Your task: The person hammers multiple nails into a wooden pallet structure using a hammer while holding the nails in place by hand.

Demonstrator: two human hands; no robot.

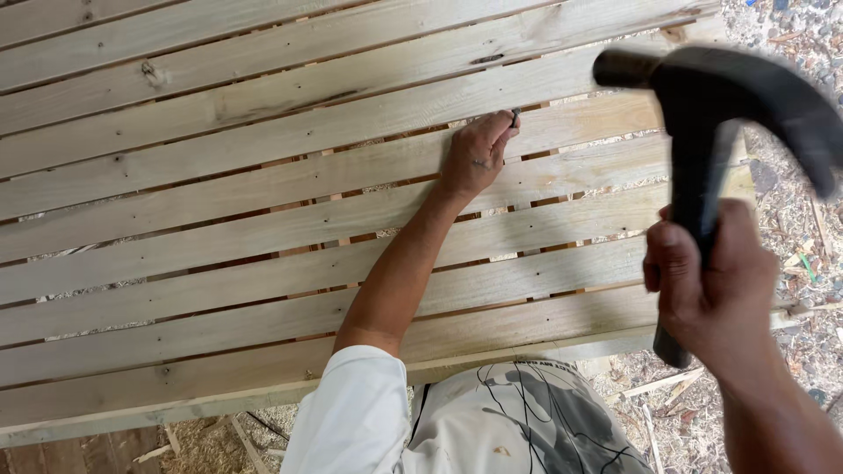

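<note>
A slatted frame of pale wooden boards (263, 167) fills most of the view. My left hand (477, 154) reaches across it and pinches a small dark nail (515, 115) upright against one of the far slats. My right hand (711, 281) is raised close to the camera at the right, gripping the handle of a black claw hammer (720, 96). The hammer's head is held high, well above and to the right of the nail. My white sleeve (351, 412) shows at the bottom.
Sawdust, wood chips and thin offcuts litter the ground (817, 219) to the right of and below the frame. Narrow gaps run between the slats, with cross battens showing underneath. My light trousers (527, 421) are at the frame's near edge.
</note>
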